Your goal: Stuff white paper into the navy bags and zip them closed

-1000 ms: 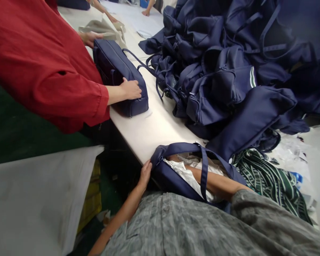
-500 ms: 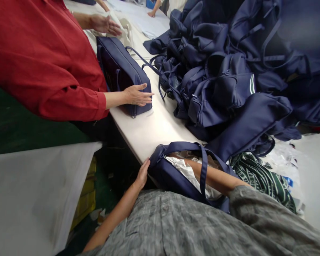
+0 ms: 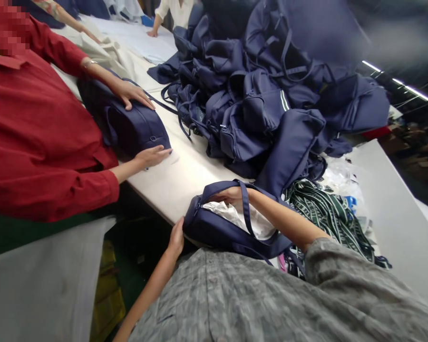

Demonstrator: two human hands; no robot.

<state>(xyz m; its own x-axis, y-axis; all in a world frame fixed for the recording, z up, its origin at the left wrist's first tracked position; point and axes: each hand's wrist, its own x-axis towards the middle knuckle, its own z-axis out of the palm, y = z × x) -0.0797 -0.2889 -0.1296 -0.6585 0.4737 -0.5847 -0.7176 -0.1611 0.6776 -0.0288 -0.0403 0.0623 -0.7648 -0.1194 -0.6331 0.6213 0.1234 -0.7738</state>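
Note:
A navy blue bag (image 3: 217,228) lies at the table edge in front of me, its zip opening facing up and its straps looped over it. Crumpled white paper (image 3: 258,223) fills the inside. My left hand (image 3: 177,237) rests with straight fingers against the bag's left end. Through the opening goes my right hand (image 3: 230,194), above the paper near the far rim; its fingertips are hidden inside the bag.
Across the table (image 3: 185,175), a person in red has both hands on another navy bag (image 3: 139,126). A large heap of navy bags (image 3: 249,99) stands behind mine. Green-and-white patterned straps (image 3: 317,213) lie to the right. A grey sheet-like surface (image 3: 43,280) is at lower left.
My right hand has drawn back toward the opening and now shows at the rim. The person in red has moved one hand onto the top of their bag. My view has shifted right.

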